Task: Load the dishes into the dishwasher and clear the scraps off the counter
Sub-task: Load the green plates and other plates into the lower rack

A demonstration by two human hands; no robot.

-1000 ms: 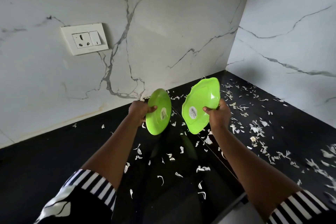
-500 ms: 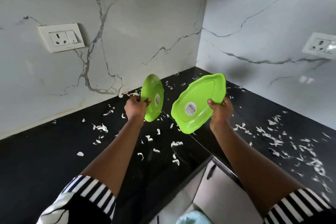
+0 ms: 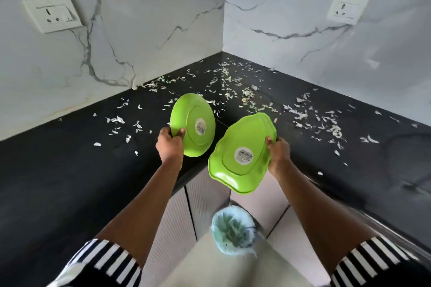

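Observation:
My left hand (image 3: 169,144) grips a round green plate (image 3: 194,123) by its left rim, tilted on edge with the stickered underside facing me. My right hand (image 3: 278,152) grips a green scalloped plate (image 3: 242,154) by its right rim, underside and label toward me too. Both plates hang in the air over the inner corner of the black counter (image 3: 58,170), apart from each other. Pale vegetable scraps (image 3: 231,91) lie scattered across the counter toward the corner and along its right arm.
Below the plates, on the floor, stands a bin lined with a light blue bag (image 3: 233,228) holding some scraps. Grey cabinet fronts (image 3: 203,193) run under the counter. Marble walls carry a socket (image 3: 52,14) on the left and another socket (image 3: 347,9) on the right.
I have drawn back from the corner, so the counter edge, cabinets and bin have come into view. Both plates have come toward me with my hands and now hang over the counter's inner edge.

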